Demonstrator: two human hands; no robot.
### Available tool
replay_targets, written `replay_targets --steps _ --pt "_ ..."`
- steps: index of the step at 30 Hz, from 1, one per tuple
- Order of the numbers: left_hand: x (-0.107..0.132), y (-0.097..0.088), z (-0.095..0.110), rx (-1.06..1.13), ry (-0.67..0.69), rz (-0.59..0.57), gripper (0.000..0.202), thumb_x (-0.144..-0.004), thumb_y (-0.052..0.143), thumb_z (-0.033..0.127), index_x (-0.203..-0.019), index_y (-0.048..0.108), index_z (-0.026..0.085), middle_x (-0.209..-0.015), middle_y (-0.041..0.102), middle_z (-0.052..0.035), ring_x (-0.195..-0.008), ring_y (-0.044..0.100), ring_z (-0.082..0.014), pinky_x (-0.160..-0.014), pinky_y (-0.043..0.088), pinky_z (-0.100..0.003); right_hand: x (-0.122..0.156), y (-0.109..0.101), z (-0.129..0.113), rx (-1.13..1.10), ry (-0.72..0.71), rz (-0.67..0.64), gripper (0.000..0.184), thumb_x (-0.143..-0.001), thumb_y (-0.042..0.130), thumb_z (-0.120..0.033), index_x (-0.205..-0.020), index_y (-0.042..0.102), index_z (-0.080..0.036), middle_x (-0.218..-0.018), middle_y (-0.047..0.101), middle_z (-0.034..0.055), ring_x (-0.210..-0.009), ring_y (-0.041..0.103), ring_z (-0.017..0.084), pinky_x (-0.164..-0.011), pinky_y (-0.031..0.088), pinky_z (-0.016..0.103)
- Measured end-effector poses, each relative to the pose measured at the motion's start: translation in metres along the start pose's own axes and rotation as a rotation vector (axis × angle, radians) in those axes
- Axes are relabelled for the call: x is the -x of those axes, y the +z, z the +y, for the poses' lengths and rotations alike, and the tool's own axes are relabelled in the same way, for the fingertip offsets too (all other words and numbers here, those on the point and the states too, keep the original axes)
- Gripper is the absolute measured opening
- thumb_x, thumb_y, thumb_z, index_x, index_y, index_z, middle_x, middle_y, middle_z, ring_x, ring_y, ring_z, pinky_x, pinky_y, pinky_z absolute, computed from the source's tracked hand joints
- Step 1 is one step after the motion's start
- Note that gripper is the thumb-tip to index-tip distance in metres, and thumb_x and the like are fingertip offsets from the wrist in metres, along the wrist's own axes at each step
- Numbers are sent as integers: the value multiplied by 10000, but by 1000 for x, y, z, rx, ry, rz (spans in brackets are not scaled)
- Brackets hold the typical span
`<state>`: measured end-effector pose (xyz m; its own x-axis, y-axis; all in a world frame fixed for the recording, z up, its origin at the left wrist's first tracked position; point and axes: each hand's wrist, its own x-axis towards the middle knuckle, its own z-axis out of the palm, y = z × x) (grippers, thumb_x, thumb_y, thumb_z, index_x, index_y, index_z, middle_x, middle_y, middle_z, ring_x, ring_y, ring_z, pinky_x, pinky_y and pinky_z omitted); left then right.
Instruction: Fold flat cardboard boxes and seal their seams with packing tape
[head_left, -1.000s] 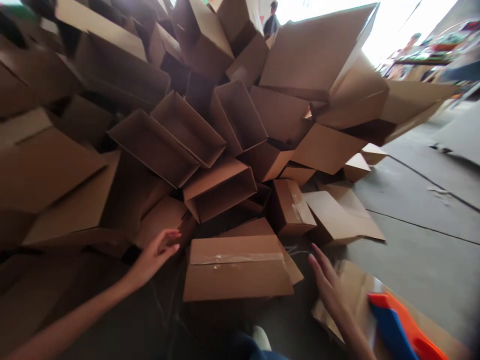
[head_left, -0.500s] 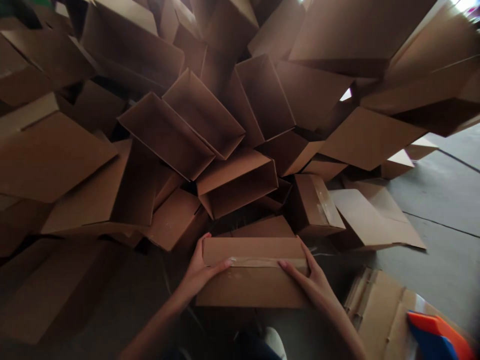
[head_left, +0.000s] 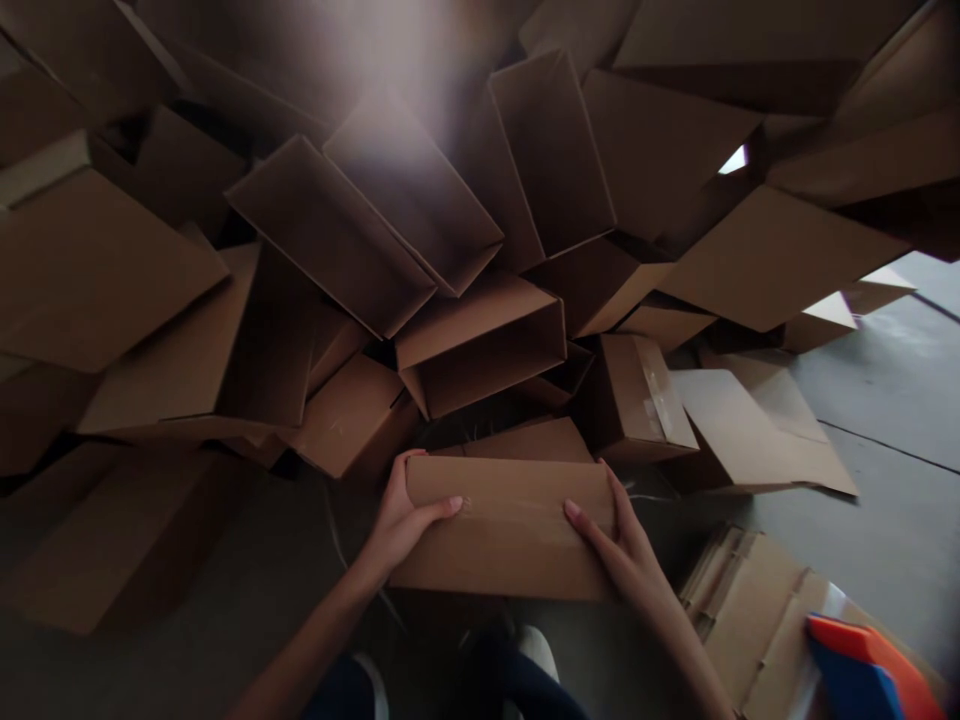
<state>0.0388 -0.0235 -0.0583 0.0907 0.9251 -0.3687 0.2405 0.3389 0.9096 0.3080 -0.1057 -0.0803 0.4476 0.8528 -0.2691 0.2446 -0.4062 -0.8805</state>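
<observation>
A brown corrugated cardboard box (head_left: 502, 525) lies on the floor in front of me, at the foot of a large heap of cardboard boxes (head_left: 480, 340). My left hand (head_left: 405, 515) grips its left end, with the fingers over the top face. My right hand (head_left: 611, 540) holds the right end the same way, thumb toward the far edge. No packing tape shows on the face turned up. The box's underside is hidden.
Open boxes lie tilted at many angles, close beyond the held box. A taped closed box (head_left: 634, 400) and loose cardboard flaps (head_left: 750, 430) sit to the right. Flattened cardboard (head_left: 750, 620) and an orange-and-blue object (head_left: 855, 665) lie at lower right, on a grey concrete floor (head_left: 885, 390).
Both hands have moved from apart onto the box's two ends and now grip it. The tape strip has gone from view as the box turned. The view has tilted lower.
</observation>
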Motion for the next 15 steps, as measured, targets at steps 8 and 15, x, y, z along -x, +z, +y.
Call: replay_targets --steps 8,15 --pt "-4 -30 -13 83 66 -248 728 -777 707 503 -1414 444 266 -1534 479 -97 -1406 462 -306 -1142 396 -418 2 -1 3 -30 -67 -24 1039 -738 639 -747 -1565 300 -218 -1615 366 96 -1494 337 308 -1267 174 464" --pt "9 -38 -25 177 28 -306 958 -769 740 516 -1588 289 302 -1670 298 -47 -1540 249 -308 -1242 246 -439 -7 -13 20 -75 30 -62 884 -816 465 -797 -1551 373 -315 -1605 409 2 -1514 314 280 -1251 247 431"
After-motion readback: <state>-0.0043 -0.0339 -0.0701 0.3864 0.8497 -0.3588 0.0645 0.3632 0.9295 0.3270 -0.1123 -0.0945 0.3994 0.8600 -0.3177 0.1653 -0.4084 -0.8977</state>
